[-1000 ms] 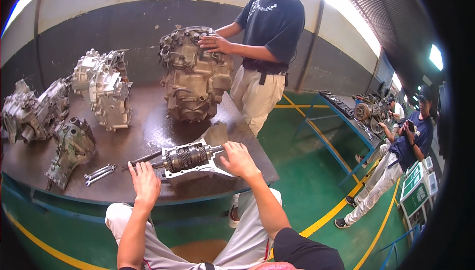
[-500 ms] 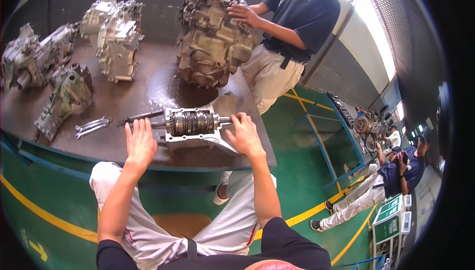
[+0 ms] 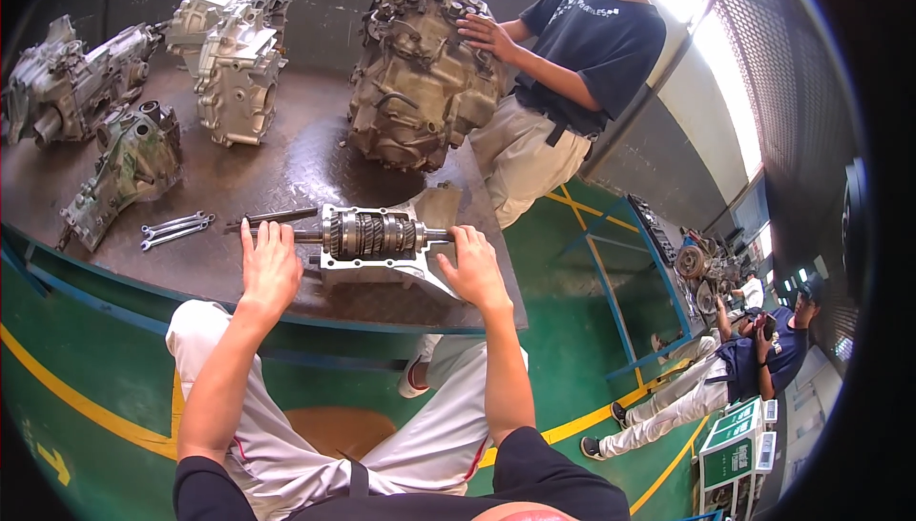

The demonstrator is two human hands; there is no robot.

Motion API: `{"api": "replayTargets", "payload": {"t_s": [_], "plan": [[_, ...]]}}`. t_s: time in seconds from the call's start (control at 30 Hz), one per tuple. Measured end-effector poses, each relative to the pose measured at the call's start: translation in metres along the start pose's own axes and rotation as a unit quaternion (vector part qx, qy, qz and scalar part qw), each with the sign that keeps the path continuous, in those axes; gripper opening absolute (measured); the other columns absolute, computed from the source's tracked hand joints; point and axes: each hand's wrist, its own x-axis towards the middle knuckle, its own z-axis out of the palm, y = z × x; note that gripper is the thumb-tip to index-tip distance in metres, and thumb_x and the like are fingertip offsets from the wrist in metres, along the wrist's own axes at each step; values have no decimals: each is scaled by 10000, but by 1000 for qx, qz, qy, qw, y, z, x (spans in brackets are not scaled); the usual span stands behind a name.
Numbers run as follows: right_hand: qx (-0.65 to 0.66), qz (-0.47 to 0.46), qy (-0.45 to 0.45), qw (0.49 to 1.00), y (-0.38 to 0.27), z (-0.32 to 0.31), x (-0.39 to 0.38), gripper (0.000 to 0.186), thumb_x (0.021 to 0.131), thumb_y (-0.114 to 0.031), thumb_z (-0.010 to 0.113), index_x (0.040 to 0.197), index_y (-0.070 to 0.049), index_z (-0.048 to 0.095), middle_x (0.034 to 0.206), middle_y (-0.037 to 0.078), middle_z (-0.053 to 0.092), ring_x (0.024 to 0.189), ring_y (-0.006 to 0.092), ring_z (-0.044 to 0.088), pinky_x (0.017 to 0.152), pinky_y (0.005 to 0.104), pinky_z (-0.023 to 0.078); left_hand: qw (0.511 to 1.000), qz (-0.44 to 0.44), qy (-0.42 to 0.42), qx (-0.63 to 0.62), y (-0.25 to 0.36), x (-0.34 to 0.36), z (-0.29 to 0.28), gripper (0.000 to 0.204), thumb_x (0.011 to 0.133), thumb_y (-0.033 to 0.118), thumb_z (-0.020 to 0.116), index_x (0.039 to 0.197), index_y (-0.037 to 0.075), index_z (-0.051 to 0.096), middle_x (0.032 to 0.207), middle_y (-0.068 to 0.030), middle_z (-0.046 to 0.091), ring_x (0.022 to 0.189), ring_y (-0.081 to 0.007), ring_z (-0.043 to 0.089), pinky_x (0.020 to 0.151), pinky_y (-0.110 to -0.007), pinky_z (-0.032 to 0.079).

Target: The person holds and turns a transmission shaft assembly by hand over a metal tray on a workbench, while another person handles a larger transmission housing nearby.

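On the bench in front of me lies an open silver gearbox housing (image 3: 367, 266). A shaft carrying several dark gears (image 3: 372, 233) rests lengthwise in it. My left hand (image 3: 271, 268) is on the shaft's left end, its fingers over the bar and its underside hidden. At the opposite end my right hand (image 3: 474, 268) has thumb and fingers around the shaft tip, beside the housing's flared edge. Behind my left fingers lies a thin dark rod (image 3: 286, 215). Several wrenches (image 3: 178, 228) lie to the left.
A large brown transmission (image 3: 420, 82) stands at the back, a co-worker's hand (image 3: 487, 36) on it. Silver gear casings (image 3: 234, 63) (image 3: 81, 87) and a greenish housing (image 3: 134, 163) stand left. The bench's front edge (image 3: 372, 323) is above my knees. Other people stand at far right.
The view has shifted slightly. Both my hands stay at the two ends of the shaft, and the gears have not visibly left the housing.
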Motion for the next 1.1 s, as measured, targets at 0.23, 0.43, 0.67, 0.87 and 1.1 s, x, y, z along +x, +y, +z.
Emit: {"api": "replayTargets", "payload": {"t_s": [0.23, 0.43, 0.67, 0.87, 1.1], "plan": [[-57, -23, 21, 998, 4, 9, -1, 586, 864, -279, 663, 1335, 25, 496, 1310, 176, 483, 1267, 326, 439, 1063, 458, 367, 999, -6, -19, -26, 1, -3, -8, 633, 845, 278, 678, 1358, -4, 438, 1232, -131, 509, 1253, -270, 439, 1157, -549, 201], [-31, -15, 21, 999, 1, 3, 0, 552, 873, -270, 654, 1317, 28, 517, 1308, 171, 490, 1269, 325, 444, 1076, 460, 353, 1000, -5, -23, -16, 0, -3, -10, 644, 839, 294, 683, 1371, 10, 460, 1252, -134, 504, 1258, -272, 429, 1137, -533, 222], [-33, -34, 49, 998, 10, 11, -3, 532, 873, -252, 662, 1297, 39, 522, 1353, 202, 525, 1309, 338, 455, 1095, 442, 350, 999, -13, -28, -42, 3, -3, -12, 625, 828, 270, 698, 1337, -1, 457, 1279, -166, 483, 1274, -303, 416, 1126, -510, 246], [0, -6, 9, 1000, 2, 4, 1, 516, 882, -259, 645, 1296, 21, 513, 1311, 161, 548, 1279, 317, 475, 1090, 466, 346, 999, 1, 17, -33, -2, -4, -1, 613, 840, 253, 689, 1336, -11, 443, 1307, -185, 475, 1320, -326, 398, 1146, -501, 240], [-5, -13, 6, 1000, 3, 5, 0, 557, 874, -261, 653, 1316, 38, 494, 1332, 183, 517, 1289, 336, 453, 1065, 470, 372, 998, -4, -30, -50, -2, 0, -6, 623, 859, 256, 671, 1354, -29, 424, 1312, -184, 498, 1307, -319, 425, 1149, -541, 233]]}}
